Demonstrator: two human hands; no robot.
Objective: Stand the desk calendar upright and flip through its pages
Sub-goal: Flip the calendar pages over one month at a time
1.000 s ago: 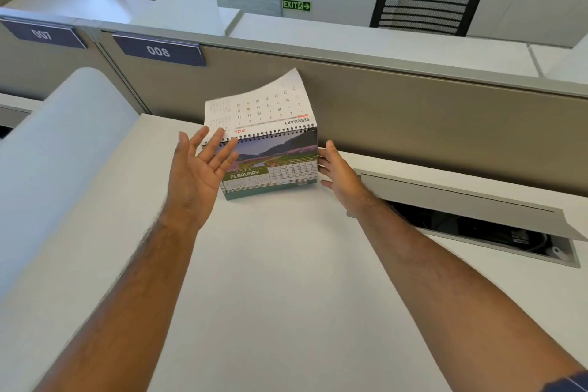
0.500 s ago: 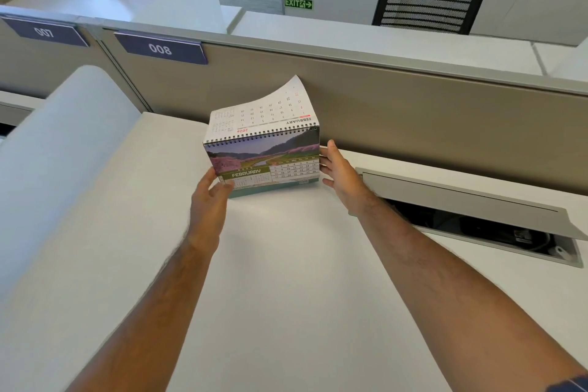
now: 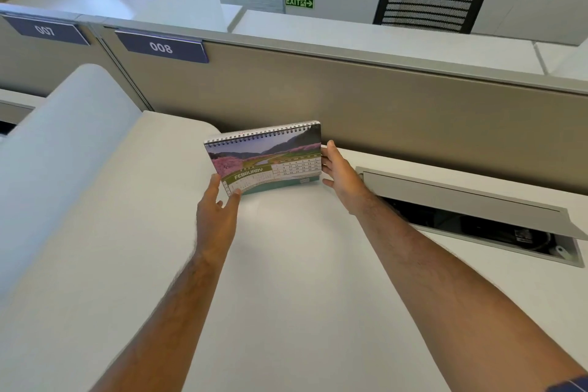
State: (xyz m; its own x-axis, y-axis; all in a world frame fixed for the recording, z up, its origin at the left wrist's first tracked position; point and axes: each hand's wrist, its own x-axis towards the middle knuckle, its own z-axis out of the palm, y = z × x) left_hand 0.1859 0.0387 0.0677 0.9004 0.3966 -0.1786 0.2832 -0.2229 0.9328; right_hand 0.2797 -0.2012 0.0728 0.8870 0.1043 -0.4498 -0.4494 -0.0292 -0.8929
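Standing upright at the far edge of the desk (image 3: 286, 296), the desk calendar (image 3: 265, 159) is showing February. Left hand (image 3: 216, 216) is pinching its near-left page corner; right hand (image 3: 340, 170) is bracing the right edge, fingers spread. Best lifting only the top sheet, keeping the base steady.

The desk calendar (image 3: 265, 159) page reads "FEBRUARY". Two dark plates on the partition read "007" (image 3: 44, 30), far left, and "008" (image 3: 161, 47). A green sign (image 3: 299, 2) on the far wall reads "EXIT".

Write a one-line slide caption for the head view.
Both hands, left and right, steady an upright desk calendar showing February on a white desk.
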